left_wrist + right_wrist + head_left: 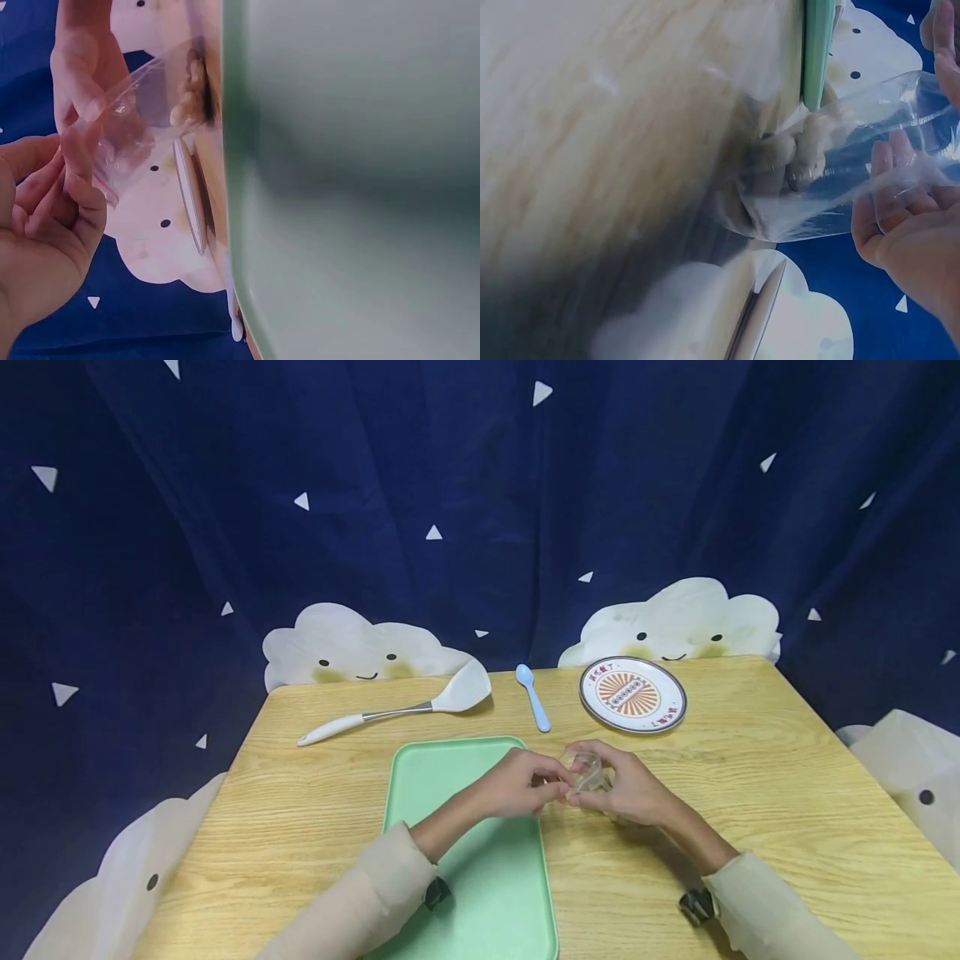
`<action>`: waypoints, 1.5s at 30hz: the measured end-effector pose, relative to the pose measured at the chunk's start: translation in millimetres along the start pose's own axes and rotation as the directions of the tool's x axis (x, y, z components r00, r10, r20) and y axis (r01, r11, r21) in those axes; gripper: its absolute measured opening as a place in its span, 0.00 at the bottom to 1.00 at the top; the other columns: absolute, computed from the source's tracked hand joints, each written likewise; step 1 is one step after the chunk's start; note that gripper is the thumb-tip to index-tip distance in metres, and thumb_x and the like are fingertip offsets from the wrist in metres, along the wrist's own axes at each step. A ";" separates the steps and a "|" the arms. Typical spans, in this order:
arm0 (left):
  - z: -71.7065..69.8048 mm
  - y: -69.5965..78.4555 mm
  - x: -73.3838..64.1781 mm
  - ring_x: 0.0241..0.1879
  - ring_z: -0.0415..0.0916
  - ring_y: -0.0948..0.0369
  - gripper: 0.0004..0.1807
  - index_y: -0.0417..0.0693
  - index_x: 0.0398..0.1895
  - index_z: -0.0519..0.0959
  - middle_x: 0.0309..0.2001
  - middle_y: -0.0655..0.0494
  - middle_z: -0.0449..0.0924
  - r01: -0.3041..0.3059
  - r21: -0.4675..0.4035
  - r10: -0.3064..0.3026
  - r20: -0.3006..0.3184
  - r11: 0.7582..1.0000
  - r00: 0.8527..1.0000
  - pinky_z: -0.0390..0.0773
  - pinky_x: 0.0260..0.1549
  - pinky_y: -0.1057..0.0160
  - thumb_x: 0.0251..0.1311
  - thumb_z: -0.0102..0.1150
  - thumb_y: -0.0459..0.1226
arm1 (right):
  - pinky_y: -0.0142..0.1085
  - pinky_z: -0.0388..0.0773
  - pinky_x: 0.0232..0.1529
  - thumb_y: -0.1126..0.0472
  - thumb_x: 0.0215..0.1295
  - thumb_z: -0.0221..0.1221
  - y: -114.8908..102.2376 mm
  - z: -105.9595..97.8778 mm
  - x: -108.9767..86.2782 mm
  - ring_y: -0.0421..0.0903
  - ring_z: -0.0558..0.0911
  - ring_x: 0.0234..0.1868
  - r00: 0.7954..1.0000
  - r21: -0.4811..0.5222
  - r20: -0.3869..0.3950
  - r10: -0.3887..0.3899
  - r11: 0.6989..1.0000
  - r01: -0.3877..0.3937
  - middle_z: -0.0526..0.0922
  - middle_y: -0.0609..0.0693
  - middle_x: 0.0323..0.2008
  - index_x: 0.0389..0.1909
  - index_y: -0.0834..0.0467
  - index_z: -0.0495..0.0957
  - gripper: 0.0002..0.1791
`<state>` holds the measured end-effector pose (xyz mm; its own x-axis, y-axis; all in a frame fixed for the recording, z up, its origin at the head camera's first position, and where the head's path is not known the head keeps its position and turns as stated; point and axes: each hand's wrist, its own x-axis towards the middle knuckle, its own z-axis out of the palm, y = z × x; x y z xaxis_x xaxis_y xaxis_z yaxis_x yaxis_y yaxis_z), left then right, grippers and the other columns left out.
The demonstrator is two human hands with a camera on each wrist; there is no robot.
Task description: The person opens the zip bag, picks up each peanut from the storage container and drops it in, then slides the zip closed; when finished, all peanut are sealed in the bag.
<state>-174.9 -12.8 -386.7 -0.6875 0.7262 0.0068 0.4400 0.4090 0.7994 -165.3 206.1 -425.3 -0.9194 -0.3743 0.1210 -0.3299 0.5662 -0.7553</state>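
A clear plastic zip bag (589, 772) is held upright over the table, just right of the green tray (480, 877). Beige, knobbly pieces that look like unshelled peanuts (187, 101) lie at its bottom. My left hand (517, 783) pinches the bag's mouth between thumb and fingers, where a reddish strip shows in the left wrist view. On the other side, my right hand (630, 787) grips the bag near the top, its fingers seen through the film in the right wrist view. The bag's opening is partly hidden by the fingers.
Behind the hands lie a white spatula (461, 689), a small blue spoon (533, 697) and a round patterned plate (633, 694) on the wooden table (787, 793). A dark blue curtain (480, 485) with white clouds hangs at the back.
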 end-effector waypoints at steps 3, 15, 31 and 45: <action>1.2 0.4 1.4 0.20 0.79 0.61 0.05 0.47 0.35 0.83 0.28 0.54 0.85 -0.028 0.086 0.035 -0.076 0.996 0.996 0.73 0.21 0.76 0.61 0.60 0.38 | 0.52 0.72 0.52 0.46 0.46 0.72 -1.6 -4.0 -0.9 0.54 0.77 0.53 1.000 -0.003 0.009 0.014 1.000 -0.014 0.79 0.45 0.44 0.64 0.54 0.67 0.43; -0.5 2.0 3.9 0.27 0.75 0.71 0.03 0.49 0.28 0.81 0.27 0.59 0.83 -0.020 0.185 0.065 -0.239 0.982 0.969 0.73 0.29 0.76 0.58 0.63 0.35 | 0.42 0.75 0.56 0.64 0.62 0.61 1.9 -27.7 -2.1 0.52 0.79 0.54 0.991 0.137 0.047 -0.127 0.983 0.119 0.79 0.58 0.54 0.59 0.62 0.64 0.25; -2.9 -0.6 5.4 0.25 0.73 0.70 0.06 0.48 0.24 0.80 0.24 0.60 0.81 -0.103 0.253 0.178 -0.294 0.962 0.939 0.71 0.26 0.76 0.54 0.67 0.37 | 0.43 0.79 0.44 0.62 0.58 0.65 -10.7 -43.6 -11.2 0.35 0.81 0.40 0.984 -0.216 -0.050 -0.171 0.964 0.157 0.85 0.39 0.36 0.33 0.49 0.82 0.04; -14.7 3.1 5.9 0.23 0.71 0.70 0.04 0.47 0.26 0.80 0.25 0.57 0.82 -0.179 0.187 0.238 -0.373 0.966 0.897 0.70 0.22 0.75 0.53 0.67 0.33 | 0.31 0.76 0.38 0.61 0.52 0.69 -27.2 -59.2 -13.8 0.30 0.80 0.34 0.970 -0.253 -0.221 -0.106 0.966 0.049 0.86 0.37 0.27 0.26 0.45 0.84 0.06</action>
<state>-186.1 -15.4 -375.3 -0.7270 0.5425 0.4209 0.6562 0.3685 0.6585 -156.3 239.3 -368.3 -0.9035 -0.2612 0.3398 -0.4176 0.7146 -0.5612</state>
